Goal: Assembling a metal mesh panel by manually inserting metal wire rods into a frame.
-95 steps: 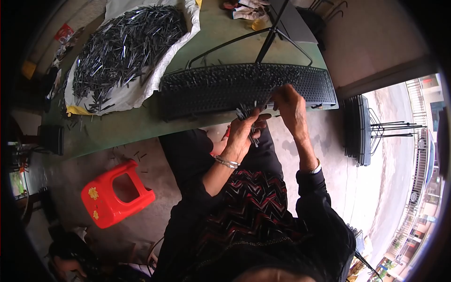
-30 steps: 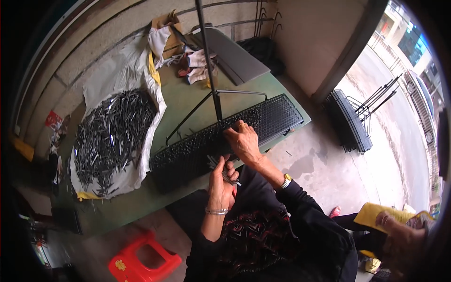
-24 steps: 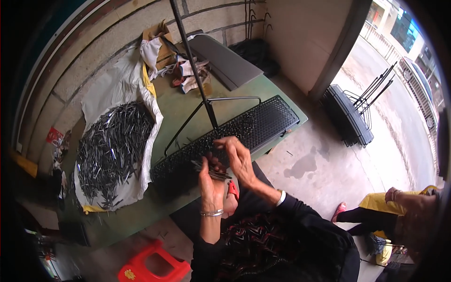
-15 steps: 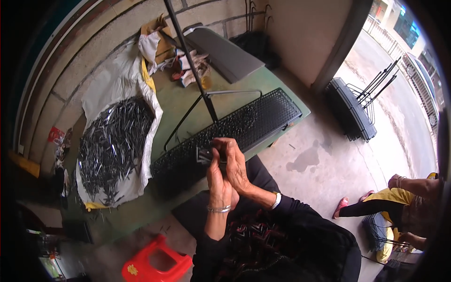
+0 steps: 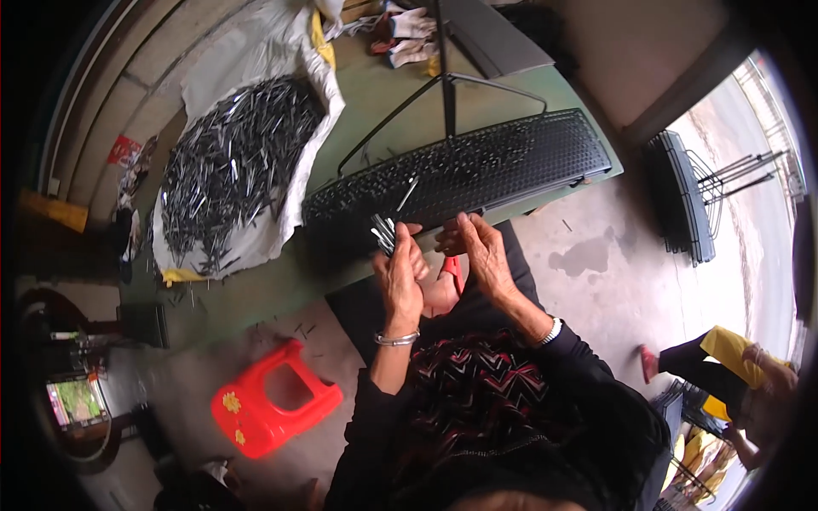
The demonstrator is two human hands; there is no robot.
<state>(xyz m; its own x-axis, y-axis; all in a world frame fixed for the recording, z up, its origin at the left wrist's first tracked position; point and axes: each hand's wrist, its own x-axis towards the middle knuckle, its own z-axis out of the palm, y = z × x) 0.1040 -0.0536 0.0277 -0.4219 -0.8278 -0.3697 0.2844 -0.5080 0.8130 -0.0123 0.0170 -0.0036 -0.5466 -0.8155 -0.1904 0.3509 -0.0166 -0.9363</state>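
Note:
My left hand (image 5: 402, 272) is closed around a small bundle of thin, shiny dark strips (image 5: 383, 232), whose ends poke out past the fingers. To its right, apart from it, my right hand (image 5: 484, 255) has its fingers curled toward the thumb; what they hold, if anything, is too small to make out. Both hands are just in front of a long black perforated rack (image 5: 545, 157) on the green table. Many small dark pieces lie across its grid, and one bright strip (image 5: 407, 194) slants up near its front edge. A thin black rod frame (image 5: 446, 102) rises from behind the rack.
An opened white sack (image 5: 331, 111) full of loose dark strips (image 5: 239, 162) lies on the green table (image 5: 247, 300) at left. Gloves (image 5: 411, 38) and a grey panel (image 5: 503, 38) are behind. A red plastic stool (image 5: 264, 426) stands lower left. More black racks (image 5: 677, 196) and another person (image 5: 733, 375) are at right.
My hands were together and have now parted, the right one moving away to the right. The strips in my left hand show more clearly. The whole view has shifted, with the table higher in it.

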